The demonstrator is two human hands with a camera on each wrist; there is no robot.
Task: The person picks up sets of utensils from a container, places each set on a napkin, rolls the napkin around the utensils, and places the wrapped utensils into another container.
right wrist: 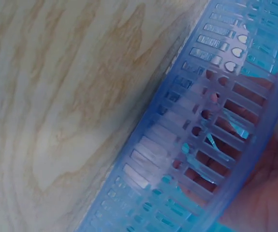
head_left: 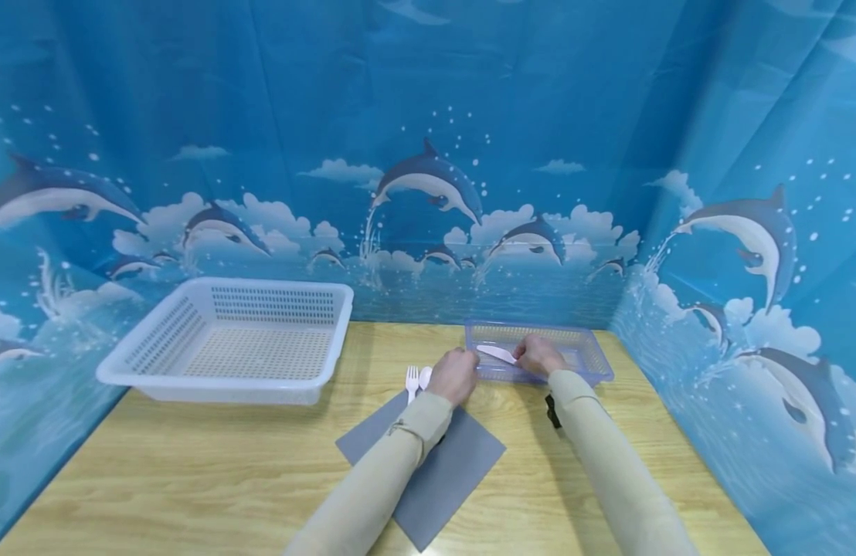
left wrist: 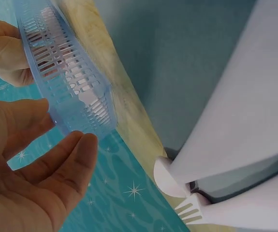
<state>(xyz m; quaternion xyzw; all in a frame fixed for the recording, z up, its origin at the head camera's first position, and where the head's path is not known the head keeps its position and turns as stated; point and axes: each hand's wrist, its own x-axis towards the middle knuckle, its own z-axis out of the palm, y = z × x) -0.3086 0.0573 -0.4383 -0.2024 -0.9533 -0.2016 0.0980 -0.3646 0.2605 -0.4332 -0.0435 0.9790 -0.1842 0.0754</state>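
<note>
Stretching two pale sleeves (head_left: pixel 372 494) forward over the surface, crossing a grey mat (head_left: pixel 463 463) with the left one. Seeing a fork (head_left: pixel 412 377) and a spoon (head_left: pixel 424 378) lying on the mat, poking heads past its far edge, just beside the left hand (head_left: pixel 454 375). Probably risking a knock to both if sweeping that wrist back low; possibly rucking the mat if dragging the cuff. Holding the left hand loosely open, thumb and fingers apart, at the left end of a small bluish basket (head_left: pixel 599 359); not telling touch from hover. Pinching a white knife (head_left: pixel 495 354) by one end in the right hand (head_left: pixel 539 357), low within the basket walls. Maybe dropping or twisting it if pinching too lightly; maybe snagging the free end in the slots, or skidding so light-looking a basket if pressing on the rim. Showing yellowish wood grain on the surface (head_left: pixel 191 479). Placing a larger white basket (head_left: pixel 226 391) far left. Closing off left, back and right with blue curtain (head_left: pixel 296 100), printed with dolphins (head_left: pixel 428 176) and clouds.
</note>
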